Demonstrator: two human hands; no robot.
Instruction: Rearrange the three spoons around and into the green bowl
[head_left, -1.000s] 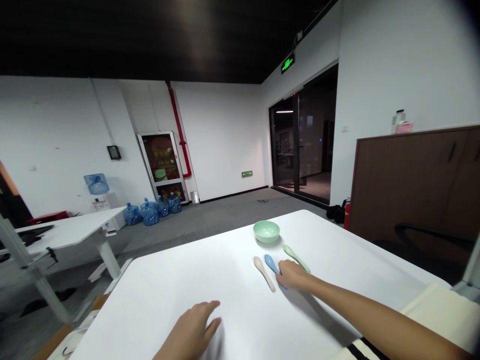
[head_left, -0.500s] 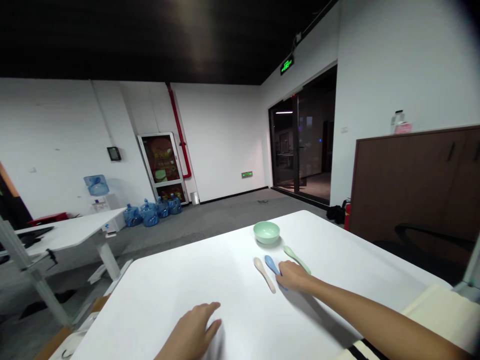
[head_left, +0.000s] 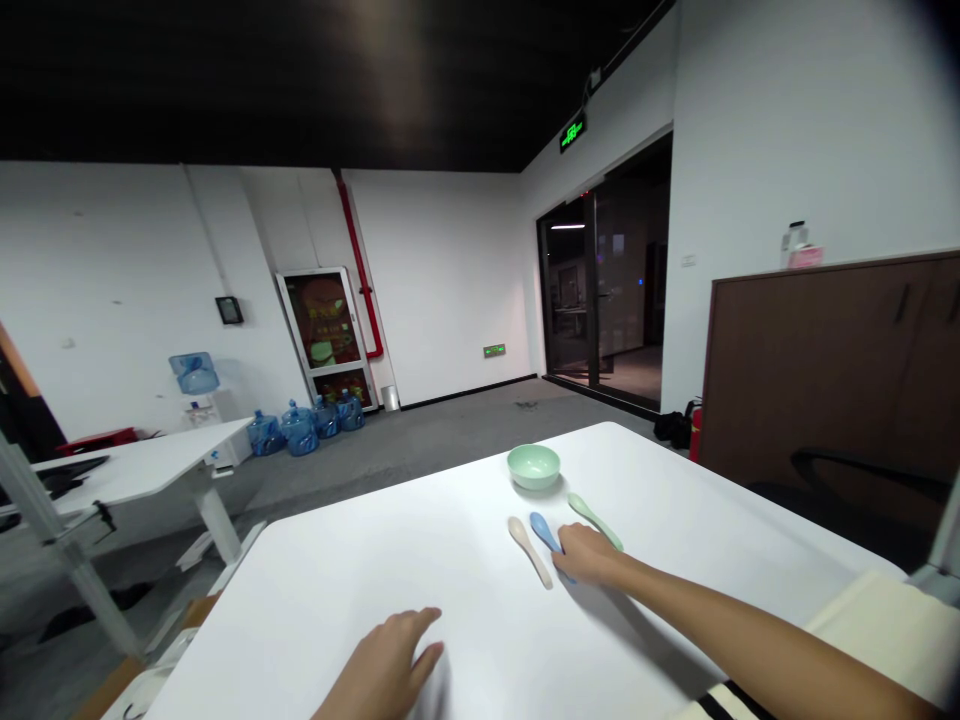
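The right hand (head_left: 583, 553) reaches out to about 1 o'clock, its fingers curled down over the middle of a blue spoon (head_left: 544, 532); it clearly touches the spoon, but I cannot tell whether it is gripping it or only resting on it. The spoon's bowl pokes out at the hand's 10 o'clock. The left hand (head_left: 382, 660) sits at about 6 o'clock near the edge of a white table (head_left: 337, 560), open and empty, fingers loosely spread and pointing toward 1 o'clock. A cream spoon (head_left: 529, 550) lies just beside the blue one at its 9 o'clock, and a green spoon (head_left: 596, 522) lies just beyond the fingers at 1 o'clock. A green bowl (head_left: 533, 466) stands upright near the far table edge, above all three spoons. Farther off, water bottles (head_left: 300, 432) stand on the floor at 11 o'clock, and a brown cabinet (head_left: 825, 380) stands at 2 o'clock.
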